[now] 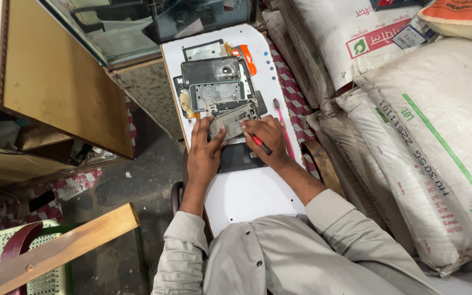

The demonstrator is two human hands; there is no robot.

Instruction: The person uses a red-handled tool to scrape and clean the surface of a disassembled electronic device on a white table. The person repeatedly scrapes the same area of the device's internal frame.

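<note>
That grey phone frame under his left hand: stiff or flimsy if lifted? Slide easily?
The grey frame looks thin with cut-outs, so probably light and slightly bendy at the edges. It lies flat on the smooth white board, so likely slides unless the left hand pins it.
</note>
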